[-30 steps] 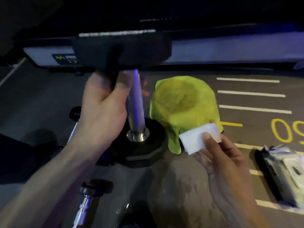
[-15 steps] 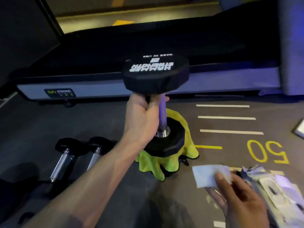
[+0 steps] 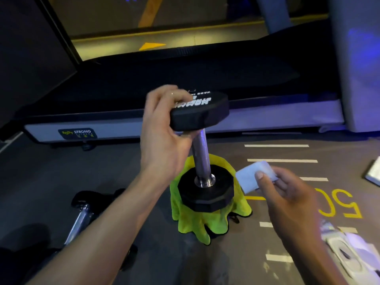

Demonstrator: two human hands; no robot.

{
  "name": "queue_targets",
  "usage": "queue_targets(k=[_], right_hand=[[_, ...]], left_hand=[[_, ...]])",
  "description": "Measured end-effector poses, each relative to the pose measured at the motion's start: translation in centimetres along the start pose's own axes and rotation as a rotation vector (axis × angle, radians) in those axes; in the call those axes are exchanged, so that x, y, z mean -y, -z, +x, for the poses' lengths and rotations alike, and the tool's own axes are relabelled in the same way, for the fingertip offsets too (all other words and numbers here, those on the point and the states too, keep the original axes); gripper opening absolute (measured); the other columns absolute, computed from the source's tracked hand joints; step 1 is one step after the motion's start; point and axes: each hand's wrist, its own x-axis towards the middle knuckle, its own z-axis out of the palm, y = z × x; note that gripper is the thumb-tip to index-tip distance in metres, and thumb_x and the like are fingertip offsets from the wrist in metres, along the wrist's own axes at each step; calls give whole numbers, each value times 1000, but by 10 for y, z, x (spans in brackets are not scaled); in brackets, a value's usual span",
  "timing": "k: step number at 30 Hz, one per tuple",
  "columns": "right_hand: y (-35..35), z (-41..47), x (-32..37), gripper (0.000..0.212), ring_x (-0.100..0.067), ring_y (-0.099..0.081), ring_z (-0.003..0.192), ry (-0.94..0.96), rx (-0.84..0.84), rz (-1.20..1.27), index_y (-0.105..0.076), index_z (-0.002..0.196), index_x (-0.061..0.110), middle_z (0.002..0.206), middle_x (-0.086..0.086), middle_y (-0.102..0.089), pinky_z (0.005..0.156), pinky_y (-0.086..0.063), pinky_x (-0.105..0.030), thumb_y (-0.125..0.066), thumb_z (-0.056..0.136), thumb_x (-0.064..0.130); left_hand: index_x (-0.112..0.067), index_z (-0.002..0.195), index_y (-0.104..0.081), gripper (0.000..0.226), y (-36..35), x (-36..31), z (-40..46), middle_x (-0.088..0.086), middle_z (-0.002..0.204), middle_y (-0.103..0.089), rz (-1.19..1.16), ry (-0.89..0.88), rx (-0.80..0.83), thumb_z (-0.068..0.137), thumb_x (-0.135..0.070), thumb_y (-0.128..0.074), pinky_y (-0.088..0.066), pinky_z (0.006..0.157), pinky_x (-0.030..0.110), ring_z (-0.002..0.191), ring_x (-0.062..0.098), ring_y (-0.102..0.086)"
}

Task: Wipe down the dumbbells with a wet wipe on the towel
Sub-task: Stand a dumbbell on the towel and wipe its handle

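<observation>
Gripping the upper black head of an upright dumbbell [image 3: 202, 153], the left hand [image 3: 164, 138] curls its fingers over the far rim and top face while the thumb side wraps the near edge, so this grip is closed on the weight. White lettering shows on the top face, partly hidden by the fingers. A chrome handle runs down from that head to the lower black head, which sits on a bright yellow-green towel [image 3: 207, 225]. That towel is draped over something dark beneath it, its edges hanging in folds down to the grey floor [image 3: 127, 167].

Just right of the lower head, the right hand [image 3: 287, 200] pinches a folded white wet wipe [image 3: 251, 174] between thumb and fingers; the thumb lies flat on top of it. This grip is narrow, closed on the wipe, which is near the dumbbell but not touching it.

Left and nearer, partly behind the left forearm, another dumbbell [image 3: 82, 217] lies on the floor, its chrome handle catching light and one black head pointing far. At the near right edge lies a crinkled white pack of wipes [image 3: 349, 249]. White lines and a yellow number are painted on the floor on the right. Across the far side stretches a treadmill [image 3: 185, 79] with a dark belt, a pale side rail and a small logo sticker at its left end.
</observation>
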Motion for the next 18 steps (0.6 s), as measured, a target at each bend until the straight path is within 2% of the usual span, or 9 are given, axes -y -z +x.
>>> queue_targets(k=[1,3,4,6,9,11,14,16,18], right_hand=[[-4,5,2,15,-18,-76,79,21,10,-22,-72,87,26,83,6,-78,72,-59,-38,-68,98,16],[-14,15,9,18,-3,-76,83,86,27,-41,-71,90,32,86,21,-77,74,-59,-28,-70,97,16],[-19,21,13,18,-2,-75,84,117,37,-64,-71,92,34,87,21,-77,75,-59,-27,-70,97,17],[-29,34,19,12,-11,-76,86,160,71,-134,-70,96,33,87,11,-78,78,-61,-39,-70,97,21],[-41,46,24,3,-16,-74,84,184,209,-242,-71,97,27,85,6,-76,78,-58,-43,-69,97,24],[-45,43,25,4,-12,-71,83,230,308,-295,-73,94,26,85,8,-75,78,-55,-37,-71,96,26],[-45,30,18,7,2,-69,90,270,398,-318,-77,91,25,91,16,-77,80,-50,-17,-73,96,21],[-43,22,16,14,13,-66,103,274,409,-293,-80,97,23,103,24,-75,90,-45,-6,-73,95,12],[-42,20,17,17,14,-64,108,264,414,-268,-81,99,23,108,22,-75,95,-43,-6,-71,95,8]], left_hand=[[-34,114,-62,61,0,0,4,-7,124,-57,6,-7,18,70,-5,-94,-49,101,22,117,7,-59],[-33,114,-65,52,2,3,11,-11,118,-61,11,31,69,75,-12,-93,-53,99,35,115,14,-62],[-31,115,-66,49,4,6,15,-12,117,-61,20,44,102,77,-15,-92,-53,98,38,114,15,-62],[-29,120,-66,48,10,11,22,-13,119,-61,43,60,184,80,-24,-91,-54,97,40,115,15,-62],[-33,126,-64,54,21,12,29,-15,126,-60,26,77,304,80,-52,-84,-52,103,38,122,11,-60],[-40,129,-61,53,28,11,33,-19,130,-57,8,123,374,85,-69,-68,-48,109,35,129,8,-56],[-44,131,-59,50,32,8,38,-23,132,-56,20,175,449,94,-74,-45,-46,110,38,134,7,-51],[-43,130,-60,48,32,5,42,-22,129,-56,14,204,457,95,-72,-44,-46,109,36,131,5,-53],[-42,129,-61,42,33,2,46,-21,124,-57,13,240,466,97,-66,-49,-45,106,31,126,4,-55]])
